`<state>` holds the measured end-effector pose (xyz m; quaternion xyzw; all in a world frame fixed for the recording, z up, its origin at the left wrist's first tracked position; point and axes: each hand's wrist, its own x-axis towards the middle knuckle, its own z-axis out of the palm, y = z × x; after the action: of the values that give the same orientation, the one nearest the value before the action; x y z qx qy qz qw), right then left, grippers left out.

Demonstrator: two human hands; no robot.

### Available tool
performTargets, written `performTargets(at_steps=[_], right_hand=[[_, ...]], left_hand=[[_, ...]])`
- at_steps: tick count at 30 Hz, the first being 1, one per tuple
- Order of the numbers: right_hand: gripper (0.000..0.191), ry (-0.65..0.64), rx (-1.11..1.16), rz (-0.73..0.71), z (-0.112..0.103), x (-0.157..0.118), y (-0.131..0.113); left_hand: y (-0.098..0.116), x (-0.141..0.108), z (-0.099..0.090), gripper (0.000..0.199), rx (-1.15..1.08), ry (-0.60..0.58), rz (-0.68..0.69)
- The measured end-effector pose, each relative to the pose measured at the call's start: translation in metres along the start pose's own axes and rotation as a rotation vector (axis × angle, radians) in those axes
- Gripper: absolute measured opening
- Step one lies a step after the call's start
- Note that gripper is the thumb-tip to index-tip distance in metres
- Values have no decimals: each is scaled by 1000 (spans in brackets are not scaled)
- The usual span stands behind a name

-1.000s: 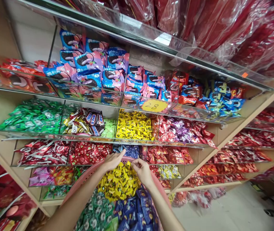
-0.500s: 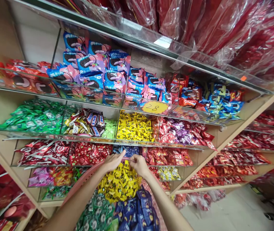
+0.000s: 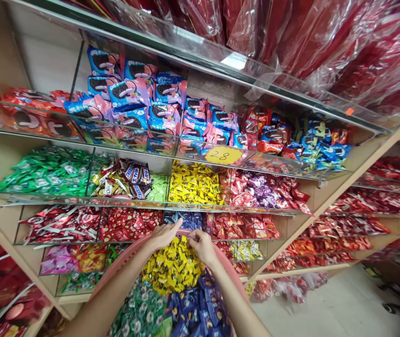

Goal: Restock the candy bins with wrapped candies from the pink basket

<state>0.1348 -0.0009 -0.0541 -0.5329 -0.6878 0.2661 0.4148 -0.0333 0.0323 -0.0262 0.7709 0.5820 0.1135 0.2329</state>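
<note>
A pink plastic basket [image 3: 236,270] stands close in front of me, and both forearms reach over it to its far rim. Inside lie yellow-wrapped candies [image 3: 171,267] at the far side, green-wrapped candies [image 3: 140,304] near left and dark blue packets [image 3: 196,306] near right. My left hand [image 3: 165,235] is closed at the far rim, thumb stretched along the top, other fingers mostly hidden. A little to its right, my right hand [image 3: 201,244] has its fingers curled and pinched beside the rim, just above the yellow candies. What lies between those fingertips is hidden.
Shelves with clear glass fronts face me. They hold blue-and-pink cookie packs [image 3: 131,93], green candies [image 3: 54,168], Snickers bars [image 3: 138,178] and yellow candies [image 3: 196,183]. A yellow price tag [image 3: 221,155] reads 28. Red plastic-wrapped goods [image 3: 308,42] lie on top. Tiled floor [image 3: 340,309] shows at right.
The view has shifted slightly, and more of the basket's right rim shows. Both hands stay at the far rim, the right one barely moved.
</note>
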Motion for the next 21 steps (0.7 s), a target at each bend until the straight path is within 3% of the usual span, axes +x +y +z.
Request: performTargets(at_steps=[21], right_hand=[[12, 60, -147, -42, 8, -2, -7]], left_hand=[[-1, 0, -1, 78, 1, -12, 40]])
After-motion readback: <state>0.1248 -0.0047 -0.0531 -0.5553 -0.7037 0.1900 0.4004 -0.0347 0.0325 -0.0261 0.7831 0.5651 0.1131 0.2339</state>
